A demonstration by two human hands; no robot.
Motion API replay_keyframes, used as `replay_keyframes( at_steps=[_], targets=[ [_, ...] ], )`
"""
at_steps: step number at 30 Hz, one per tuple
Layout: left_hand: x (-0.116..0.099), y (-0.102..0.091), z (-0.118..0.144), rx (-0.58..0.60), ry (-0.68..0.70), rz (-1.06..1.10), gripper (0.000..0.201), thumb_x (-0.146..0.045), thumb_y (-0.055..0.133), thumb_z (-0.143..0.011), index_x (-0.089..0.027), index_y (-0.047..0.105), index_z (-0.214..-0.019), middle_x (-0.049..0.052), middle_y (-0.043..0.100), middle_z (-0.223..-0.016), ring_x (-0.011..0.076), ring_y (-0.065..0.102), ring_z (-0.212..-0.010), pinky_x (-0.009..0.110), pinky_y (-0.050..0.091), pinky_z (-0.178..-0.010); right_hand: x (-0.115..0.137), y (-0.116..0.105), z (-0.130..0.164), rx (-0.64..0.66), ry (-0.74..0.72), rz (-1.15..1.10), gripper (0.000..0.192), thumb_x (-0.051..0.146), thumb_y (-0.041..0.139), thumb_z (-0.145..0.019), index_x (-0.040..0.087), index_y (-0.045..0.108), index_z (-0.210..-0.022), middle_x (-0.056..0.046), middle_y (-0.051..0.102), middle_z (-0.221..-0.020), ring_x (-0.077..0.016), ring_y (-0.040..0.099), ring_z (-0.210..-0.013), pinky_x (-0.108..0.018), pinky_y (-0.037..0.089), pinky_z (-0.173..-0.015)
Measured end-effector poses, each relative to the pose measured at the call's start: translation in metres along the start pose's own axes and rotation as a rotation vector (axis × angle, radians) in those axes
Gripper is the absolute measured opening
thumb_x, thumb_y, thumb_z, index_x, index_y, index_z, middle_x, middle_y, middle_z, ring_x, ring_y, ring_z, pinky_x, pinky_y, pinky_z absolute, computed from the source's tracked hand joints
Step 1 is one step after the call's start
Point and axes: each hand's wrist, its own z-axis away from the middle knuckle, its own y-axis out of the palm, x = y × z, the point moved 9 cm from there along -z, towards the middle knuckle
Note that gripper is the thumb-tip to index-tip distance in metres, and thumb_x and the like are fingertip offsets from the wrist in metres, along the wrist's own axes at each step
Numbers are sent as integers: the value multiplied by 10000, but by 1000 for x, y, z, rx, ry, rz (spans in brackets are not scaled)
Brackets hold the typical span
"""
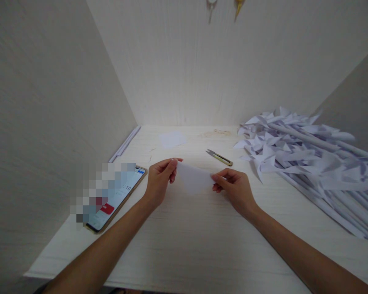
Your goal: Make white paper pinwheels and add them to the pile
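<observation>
A small sheet of white paper (194, 179) is stretched between my two hands above the table. My left hand (161, 179) pinches its upper left corner between thumb and fingers. At the right corner, my right hand (233, 188) grips the same sheet in a similar pinch. Just beyond my right hand lie thread snips (220, 157), their blades pointing left and away from me. Another piece of white paper (172, 139) rests flat on the table farther back.
White paper pinwheels (272, 143) on rolled paper sticks are heaped at the right. A phone (110, 208), partly pixelated, lies left of my left hand. Rolled paper sticks (124, 144) sit along the left wall. Walls enclose the table (184, 253) on three sides.
</observation>
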Motion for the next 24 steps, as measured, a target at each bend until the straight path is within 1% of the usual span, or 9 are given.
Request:
replay_keyframes(
  at_steps=[7, 14, 17, 21, 22, 24],
  targets=[
    [3, 0, -1, -3, -44, 61, 242, -338, 660, -628, -121, 681, -733, -47, 442, -478, 30, 346, -393, 190, 225, -379, 1, 2, 0, 21, -26, 23, 282, 389, 742, -543, 145, 601, -537, -1, 597, -419, -94, 538, -379, -214, 451, -401],
    [1, 1, -1, 20, -84, 90, 208, -299, 660, -616, -110, 675, -701, -45, 437, -466, 30, 351, -397, 187, 226, -385, -1, 2, -1, 17, 6, -1, 300, 400, 762, -499, 141, 612, -532, -2, 601, -416, -92, 540, -384, -211, 454, -411],
    [0, 0, -2, 25, -87, 86, 186, -284, 656, -619, -110, 676, -683, -54, 400, -441, 29, 319, -396, 187, 213, -383, -1, 3, -1, 22, 15, -7, 291, 389, 765, -494, 142, 616, -533, 0, 602, -417, -88, 537, -382, -207, 448, -410],
    [-2, -4, -4, -2, -69, 84, 158, -263, 662, -609, -109, 674, -642, -75, 314, -411, 30, 259, -400, 187, 206, -384, -4, 7, 1, 54, 47, -4, 308, 408, 761, -482, 142, 615, -532, -8, 604, -425, -92, 538, -391, -216, 447, -421],
    [-3, -5, -5, -13, -64, 83, 149, -258, 663, -607, -110, 669, -621, -69, 332, -417, 33, 276, -410, 186, 221, -391, -5, 9, 1, 73, 53, 4, 311, 415, 755, -490, 141, 614, -533, -11, 605, -433, -93, 540, -399, -220, 449, -428],
    [-5, -6, -6, -24, -52, 97, 132, -243, 660, -609, -114, 651, -581, -38, 441, -466, 46, 371, -463, 183, 296, -440, -6, 13, 1, 118, 46, 34, 305, 419, 737, -523, 143, 607, -534, -10, 597, -446, -92, 531, -410, -225, 442, -438]
  ],
)
